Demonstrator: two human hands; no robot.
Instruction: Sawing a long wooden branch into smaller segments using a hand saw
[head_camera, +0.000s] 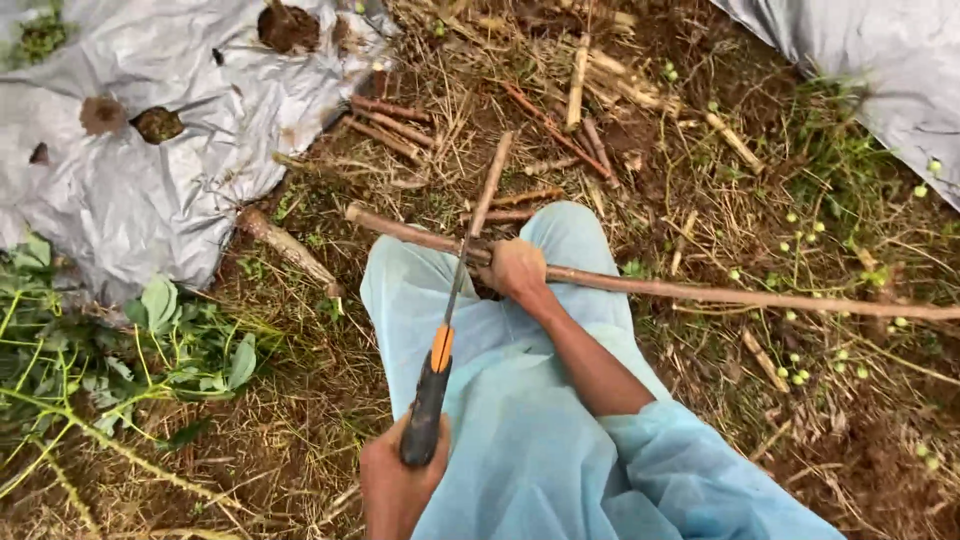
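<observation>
A long thin brown stick (720, 294) lies across my knee, which is covered in light blue cloth (520, 400). My right hand (516, 270) grips the stick where it crosses the knee. My left hand (395, 490) holds the black and orange handle of a hand saw (432, 385). The narrow blade runs up and meets the stick just left of my right hand. The stick's short end (375, 220) sticks out to the left past the blade.
Silver plastic sheeting with planting holes (150, 170) covers the ground at left, and another sheet (880, 70) lies at top right. Several short cut sticks (395, 125) rest on straw and soil ahead. Leafy green plants (150, 340) grow at lower left; small green berries (800, 370) dot the right.
</observation>
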